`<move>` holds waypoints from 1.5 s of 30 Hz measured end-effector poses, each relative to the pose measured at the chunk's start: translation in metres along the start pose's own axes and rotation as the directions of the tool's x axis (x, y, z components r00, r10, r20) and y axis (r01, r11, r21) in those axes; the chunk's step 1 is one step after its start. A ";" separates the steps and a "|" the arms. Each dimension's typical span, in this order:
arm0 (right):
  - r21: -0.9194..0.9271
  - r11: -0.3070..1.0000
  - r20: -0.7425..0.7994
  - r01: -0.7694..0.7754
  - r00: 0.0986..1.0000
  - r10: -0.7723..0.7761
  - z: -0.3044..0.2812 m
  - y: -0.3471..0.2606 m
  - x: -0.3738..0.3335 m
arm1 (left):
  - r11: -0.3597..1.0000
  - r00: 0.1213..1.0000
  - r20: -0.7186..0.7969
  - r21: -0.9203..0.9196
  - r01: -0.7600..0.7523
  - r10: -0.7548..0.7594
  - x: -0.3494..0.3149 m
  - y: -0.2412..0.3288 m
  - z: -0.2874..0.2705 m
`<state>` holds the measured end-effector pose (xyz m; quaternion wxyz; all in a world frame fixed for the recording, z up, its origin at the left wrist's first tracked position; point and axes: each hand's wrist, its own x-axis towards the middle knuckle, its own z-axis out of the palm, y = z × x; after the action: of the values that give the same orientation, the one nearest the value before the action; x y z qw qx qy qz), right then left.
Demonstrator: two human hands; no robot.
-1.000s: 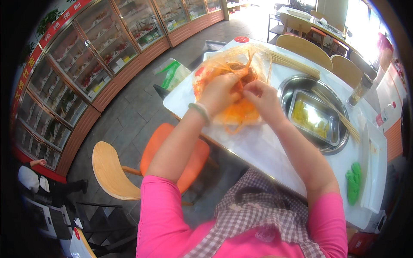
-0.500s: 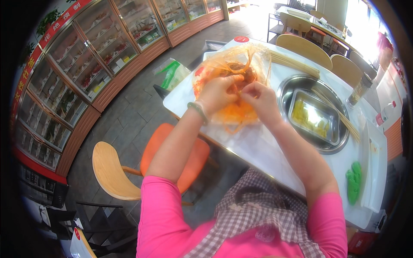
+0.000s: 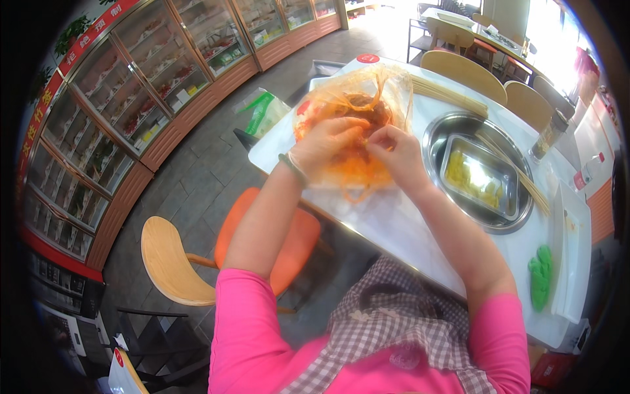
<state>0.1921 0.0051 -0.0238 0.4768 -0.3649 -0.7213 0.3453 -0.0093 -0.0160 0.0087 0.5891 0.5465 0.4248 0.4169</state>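
A translucent orange-stained plastic bag (image 3: 397,82) lies opened on the white table, with a reddish-brown seasoned mass of food (image 3: 374,113) inside it. My left hand (image 3: 325,150) is over the bag, its fingers bent and pressed together just above the food. Beside it, my right hand (image 3: 398,154) pinches thumb and forefinger together close to the left fingertips. Whatever sits between the fingers is too small to make out. To the right stands a round steel bowl (image 3: 430,178) containing a rectangular metal tray (image 3: 459,195) with yellow-green pieces (image 3: 464,174).
Bamboo skewers (image 3: 453,95) lie behind the bowl; more skewers (image 3: 533,189) rest across it. Farther right are a lidded jar (image 3: 550,134), a red-capped bottle (image 3: 589,172), a long white tray (image 3: 572,262) and green gloves (image 3: 540,279). An orange-seated chair (image 3: 292,253) stands at the table's left.
My left hand has shifted slightly left and down, parting a little from the right fingertips. My right hand stays almost in place, still pinching.
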 end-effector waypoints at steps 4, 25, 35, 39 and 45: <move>0.003 1.000 0.006 -0.007 1.000 0.007 0.000 -0.001 -0.001 | 1.000 1.000 -0.008 -0.013 -0.008 0.008 -0.001 -0.001 0.001; 0.034 0.999 0.021 -0.011 1.000 0.010 0.002 0.007 0.000 | 0.959 0.992 -0.093 0.279 -0.056 0.085 -0.001 -0.004 0.002; 0.059 0.998 0.032 -0.027 0.999 0.025 0.002 0.006 -0.002 | 0.908 0.987 -0.057 0.402 -0.118 0.153 0.005 -0.017 -0.003; 0.043 0.999 0.037 -0.011 0.999 0.009 0.004 0.007 -0.002 | 0.891 0.983 -0.056 0.434 -0.135 0.176 0.007 -0.021 -0.006; 0.008 1.000 0.043 0.025 0.999 -0.025 0.004 0.006 -0.003 | 0.917 0.983 -0.098 0.383 -0.108 0.157 0.002 -0.015 -0.001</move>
<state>0.1905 0.0051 -0.0311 0.4667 -0.3464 -0.7347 0.3499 -0.0089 -0.0143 -0.0066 0.4156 0.6492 0.4954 0.4004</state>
